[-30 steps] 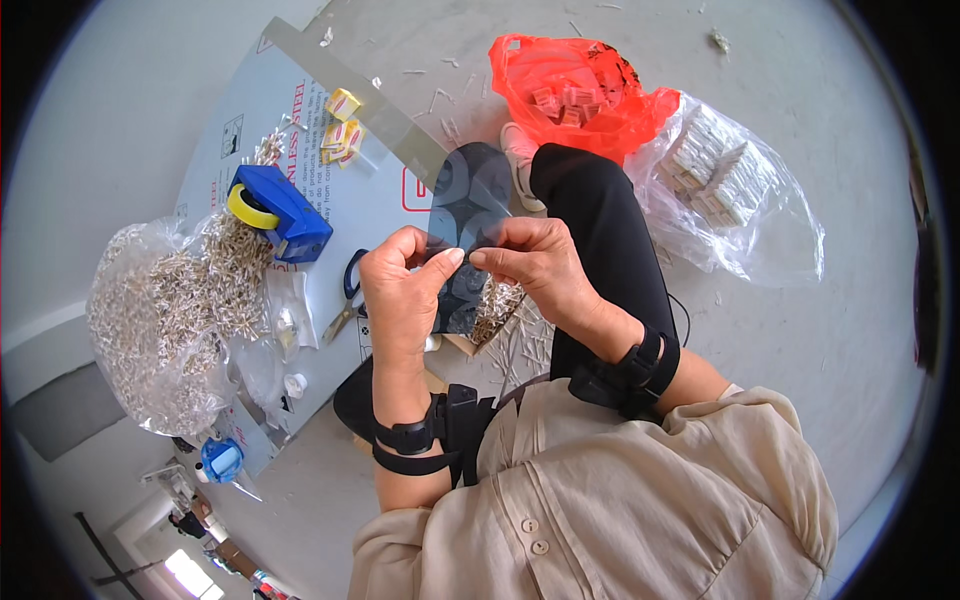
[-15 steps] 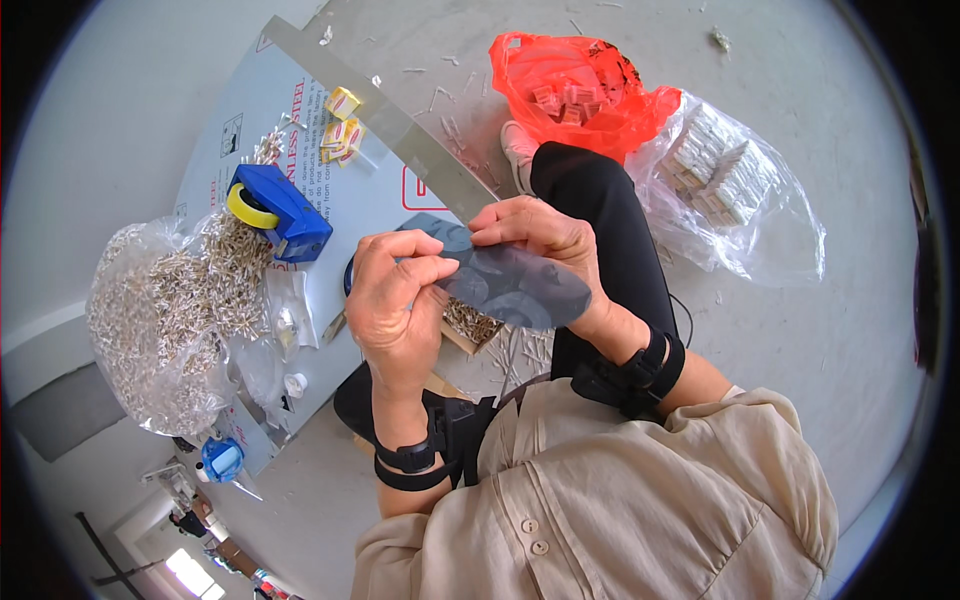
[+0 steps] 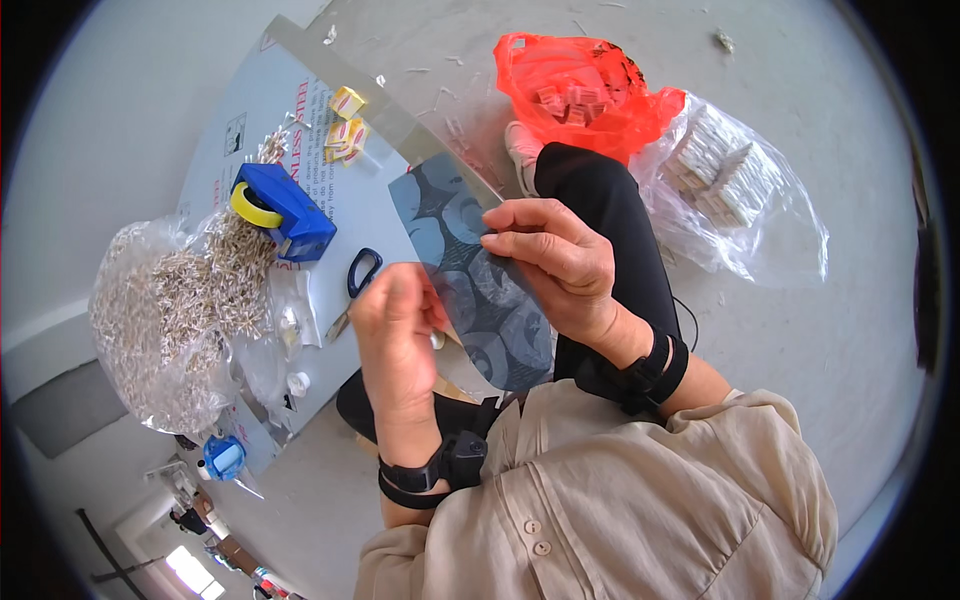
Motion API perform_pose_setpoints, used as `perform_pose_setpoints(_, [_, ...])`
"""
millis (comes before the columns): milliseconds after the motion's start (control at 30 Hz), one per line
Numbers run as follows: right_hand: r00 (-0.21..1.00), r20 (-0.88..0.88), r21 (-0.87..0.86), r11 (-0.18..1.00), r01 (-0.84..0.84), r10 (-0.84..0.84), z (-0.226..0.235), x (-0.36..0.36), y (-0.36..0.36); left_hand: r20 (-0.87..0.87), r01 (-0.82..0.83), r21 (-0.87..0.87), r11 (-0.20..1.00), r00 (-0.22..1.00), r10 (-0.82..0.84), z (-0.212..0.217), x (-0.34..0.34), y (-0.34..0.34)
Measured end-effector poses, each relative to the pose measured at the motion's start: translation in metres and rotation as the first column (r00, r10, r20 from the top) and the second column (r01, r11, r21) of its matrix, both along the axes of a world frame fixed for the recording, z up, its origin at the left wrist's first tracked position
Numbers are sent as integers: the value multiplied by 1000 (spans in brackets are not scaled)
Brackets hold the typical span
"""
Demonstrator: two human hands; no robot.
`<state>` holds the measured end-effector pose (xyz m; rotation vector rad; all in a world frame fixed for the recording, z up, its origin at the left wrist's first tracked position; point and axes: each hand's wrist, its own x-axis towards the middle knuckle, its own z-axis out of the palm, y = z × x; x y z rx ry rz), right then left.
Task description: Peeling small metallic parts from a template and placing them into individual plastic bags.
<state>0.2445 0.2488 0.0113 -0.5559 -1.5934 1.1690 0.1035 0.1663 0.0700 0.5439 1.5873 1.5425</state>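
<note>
**Both hands on a patterned sheet**

The dark blue patterned sheet [image 3: 480, 290] hung between both hands above the lap. The right hand [image 3: 555, 265] pinched its upper edge, fingers curled. The left hand [image 3: 395, 330] seemed to grip its left edge; scissors [image 3: 360, 275] lay just beyond it.

Bare grey concrete floor [image 3: 860, 330] ran right and far, littered with scraps; a pale board [image 3: 250, 130] lay at left under even daylight.
</note>
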Motion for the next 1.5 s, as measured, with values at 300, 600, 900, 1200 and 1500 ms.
perform_pose_setpoints(300, [983, -185, -579, 807, -119, 12, -2, 2, 1, -69, 47, -8, 999, 996, -48, -6, 6, 4])
perform_pose_setpoints(600, [887, -381, -742, 486, -462, 261, -1, -7, 0, -165, 79, -57, 995, 982, -87, -7, 7, 4])
perform_pose_setpoints(900, [949, -223, -733, 603, -315, 224, 7, -8, -5, -234, 87, -88, 992, 966, -106, -4, 0, 1])
perform_pose_setpoints(1200, [946, -249, -715, 620, -323, 206, -1, -10, -8, -206, 111, -84, 990, 970, -126, -5, 8, 8])
perform_pose_setpoints(1500, [920, -338, -801, 453, -392, 197, -7, -12, -12, -227, 73, -79, 994, 970, -90, -9, 3, 1])
